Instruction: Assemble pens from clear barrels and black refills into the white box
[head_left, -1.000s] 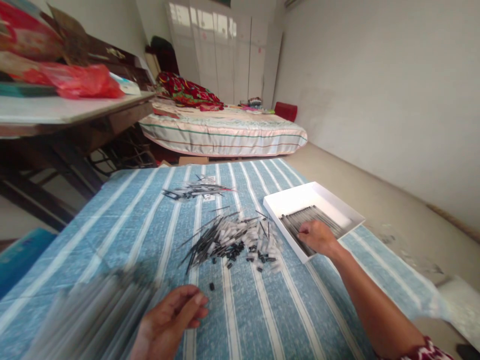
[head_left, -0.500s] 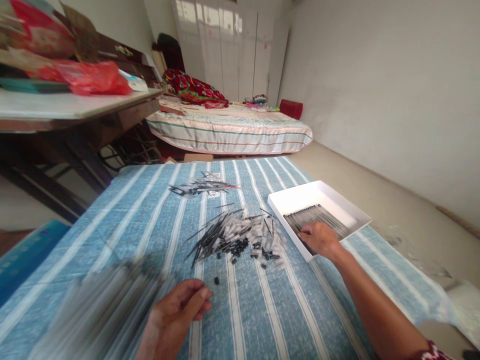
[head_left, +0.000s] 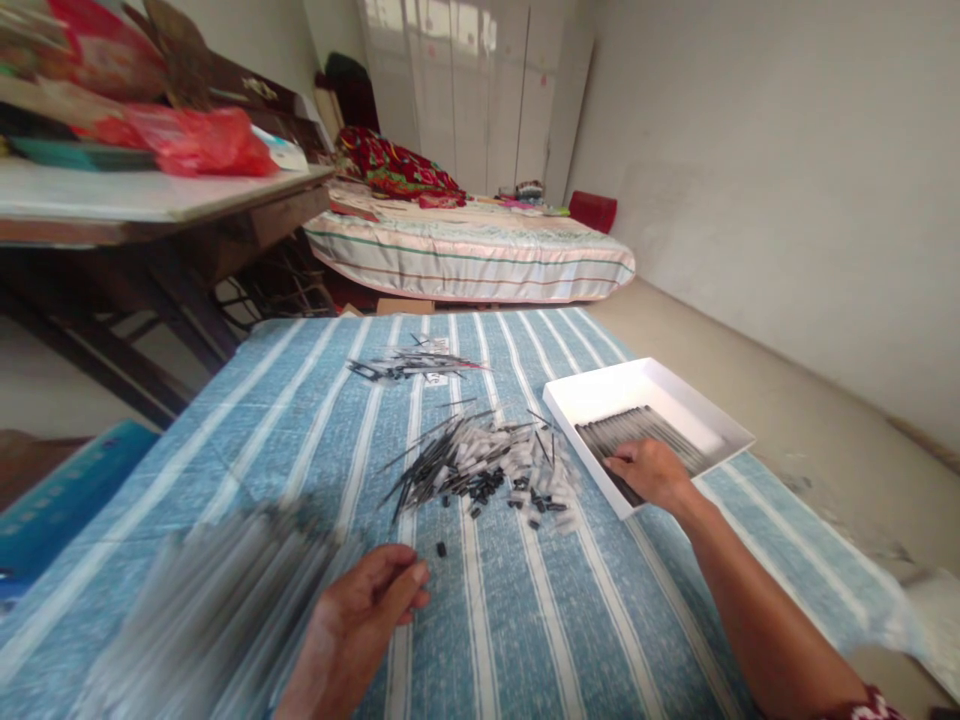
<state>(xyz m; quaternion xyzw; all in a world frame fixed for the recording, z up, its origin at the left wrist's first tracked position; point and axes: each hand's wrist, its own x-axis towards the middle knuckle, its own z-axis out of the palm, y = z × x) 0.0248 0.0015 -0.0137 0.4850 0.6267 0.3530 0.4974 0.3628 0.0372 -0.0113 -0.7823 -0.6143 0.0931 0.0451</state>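
- Right hand (head_left: 645,470): at three o'clock from the loose pile, reaching inside the white box (head_left: 611,388); thumb and fingers are drawn together at the rods, but I cannot tell whether they pinch one.
- Dark rods (head_left: 637,425): laid side by side in the box, partly under that hand.
- Left hand (head_left: 382,600): at seven o'clock, fingers curled, thumb near them; I cannot tell whether anything sits between.
- Black cap (head_left: 441,549): alone, just beyond the left fingertips.
- Loose pile (head_left: 480,460): dark sticks, pale sleeves and black caps on the striped blue tablecloth (head_left: 652,620).
- Grey tube bundle (head_left: 217,590): at eight o'clock, blurred.
- Smaller stick heap (head_left: 416,364): at eleven o'clock.
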